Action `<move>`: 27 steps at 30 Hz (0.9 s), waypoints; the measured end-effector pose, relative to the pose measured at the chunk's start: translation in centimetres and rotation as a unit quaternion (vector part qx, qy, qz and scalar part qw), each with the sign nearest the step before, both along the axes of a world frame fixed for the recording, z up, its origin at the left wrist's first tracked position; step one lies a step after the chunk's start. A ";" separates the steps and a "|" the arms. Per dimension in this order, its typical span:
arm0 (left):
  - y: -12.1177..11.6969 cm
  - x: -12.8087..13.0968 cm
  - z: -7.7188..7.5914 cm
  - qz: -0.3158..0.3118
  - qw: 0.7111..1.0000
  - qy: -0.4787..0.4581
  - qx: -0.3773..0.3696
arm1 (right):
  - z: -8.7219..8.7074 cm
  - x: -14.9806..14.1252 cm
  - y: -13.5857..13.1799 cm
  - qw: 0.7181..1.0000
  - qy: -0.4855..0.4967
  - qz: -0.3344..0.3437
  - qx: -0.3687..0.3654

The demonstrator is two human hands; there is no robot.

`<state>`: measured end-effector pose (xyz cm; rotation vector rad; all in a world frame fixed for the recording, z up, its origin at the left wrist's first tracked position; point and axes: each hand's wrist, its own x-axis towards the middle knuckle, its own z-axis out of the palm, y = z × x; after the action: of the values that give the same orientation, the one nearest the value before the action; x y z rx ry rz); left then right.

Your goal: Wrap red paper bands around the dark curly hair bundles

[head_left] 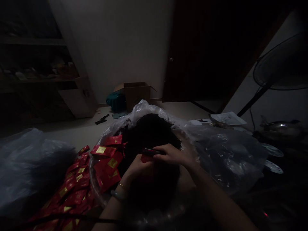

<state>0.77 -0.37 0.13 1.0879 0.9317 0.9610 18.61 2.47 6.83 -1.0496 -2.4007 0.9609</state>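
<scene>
My left hand [138, 166], with a bangle and a thin bracelet at the wrist, is closed around a small red packet [146, 158]. My right hand [170, 154] is closed at the packet's top edge, where a thin dark strip with a pale glint shows; whether it is the packet's rim or a separate thing I cannot tell. Both hands are over a heap of dark, loose material [151, 131] in a wide round container lined with clear plastic [143, 107]. Red packets with gold labels [108, 163] lie inside its left side. The lower part of the held packet is lost in shadow.
More red packets [77, 186] are piled on the left, beside a large clear plastic bag [31, 160]. Another clear bag [231, 157] spreads on the right, near slippers [273, 166] and a standing fan [281, 64]. An open cardboard box [137, 94] stands by the wall.
</scene>
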 end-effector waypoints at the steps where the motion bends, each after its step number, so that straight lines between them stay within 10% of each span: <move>1: 0.0 0.0 0.1 -0.006 1.000 0.003 -0.003 | -0.2 0.0 0.1 1.000 -0.005 -0.001 0.002; 27: 0.3 -1.5 -0.6 -0.116 0.992 0.039 -0.034 | -1.8 -0.1 1.3 0.993 -0.012 -0.094 0.063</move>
<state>-0.75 -0.08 -0.46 1.1539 0.8721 0.6954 18.46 3.75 5.05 -1.2202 -2.2968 0.7269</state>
